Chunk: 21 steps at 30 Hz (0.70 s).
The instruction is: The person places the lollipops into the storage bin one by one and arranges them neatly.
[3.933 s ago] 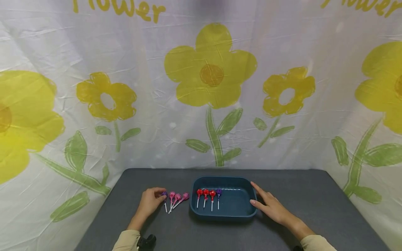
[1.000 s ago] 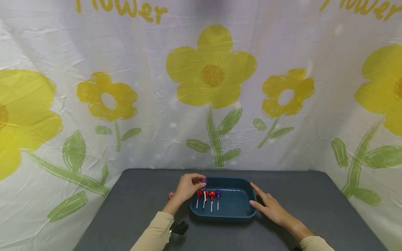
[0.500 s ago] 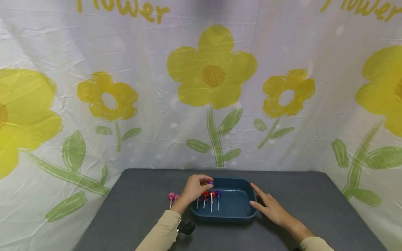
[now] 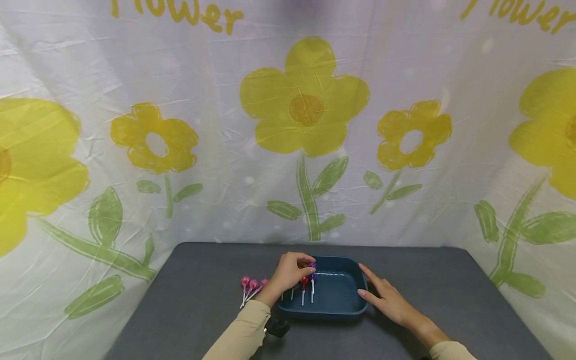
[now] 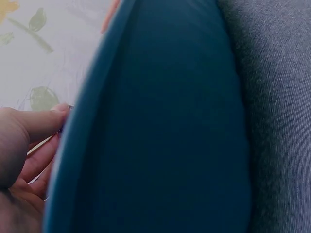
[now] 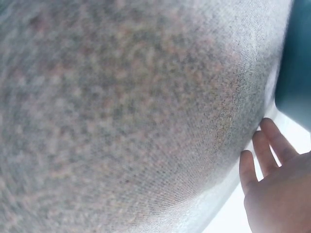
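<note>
My left hand (image 4: 290, 272) reaches over the left part of a dark blue tray (image 4: 339, 297) and pinches a purple lollipop (image 4: 313, 267) by its wrapped head between thumb and fingers. Its stick points toward me. Just below it another purple lollipop (image 4: 314, 278) lies in the tray, beside a red lollipop (image 4: 304, 281). Further lollipops to the left are partly covered by this hand. In the left wrist view the tray's wall (image 5: 165, 121) hides most of the held candy. At the tray's right end my right hand (image 4: 389, 300) rests with fingers extended against the rim.
Several pink lollipops (image 4: 254, 284) lie on the grey table (image 4: 202, 280) left of the tray, partly behind my left forearm. A black wrist device (image 4: 277, 327) hangs under the left wrist near the tray's front. A flower-printed curtain (image 4: 216, 150) stands behind the table.
My left hand has picked up the purple lollipop from beside the pink ones and carried it right, over the red ones to beside the other purple one. My right hand stays at the tray.
</note>
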Available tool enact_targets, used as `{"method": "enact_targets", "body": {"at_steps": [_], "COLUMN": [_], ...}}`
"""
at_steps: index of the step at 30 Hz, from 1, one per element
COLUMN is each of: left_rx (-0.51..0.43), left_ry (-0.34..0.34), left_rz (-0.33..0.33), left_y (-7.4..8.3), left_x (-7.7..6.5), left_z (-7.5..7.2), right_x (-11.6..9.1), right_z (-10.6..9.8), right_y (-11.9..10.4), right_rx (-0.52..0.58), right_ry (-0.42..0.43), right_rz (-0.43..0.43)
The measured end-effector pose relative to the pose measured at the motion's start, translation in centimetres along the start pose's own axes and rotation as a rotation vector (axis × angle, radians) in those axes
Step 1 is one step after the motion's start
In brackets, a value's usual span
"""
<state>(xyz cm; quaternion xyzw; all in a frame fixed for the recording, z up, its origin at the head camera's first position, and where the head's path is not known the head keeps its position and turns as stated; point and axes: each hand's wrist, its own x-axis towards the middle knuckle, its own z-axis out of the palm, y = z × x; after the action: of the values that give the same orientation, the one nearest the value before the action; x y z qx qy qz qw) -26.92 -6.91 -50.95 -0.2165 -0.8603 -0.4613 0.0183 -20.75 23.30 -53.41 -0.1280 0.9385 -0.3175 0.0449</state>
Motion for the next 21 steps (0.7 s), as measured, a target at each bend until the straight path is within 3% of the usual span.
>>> {"method": "enact_targets", "body": {"at_steps": [21], "left_rx": [0.100], "left_ry": [0.015], "left_rz": [0.018], "left_y": [0.0], "left_x": [0.8], "left_z": [2.7], "right_x": [-0.2], "right_z": [0.1], "right_y": [0.0], "right_rx": [0.014], "right_ry": [0.007], "right_rz": [-0.007]}}
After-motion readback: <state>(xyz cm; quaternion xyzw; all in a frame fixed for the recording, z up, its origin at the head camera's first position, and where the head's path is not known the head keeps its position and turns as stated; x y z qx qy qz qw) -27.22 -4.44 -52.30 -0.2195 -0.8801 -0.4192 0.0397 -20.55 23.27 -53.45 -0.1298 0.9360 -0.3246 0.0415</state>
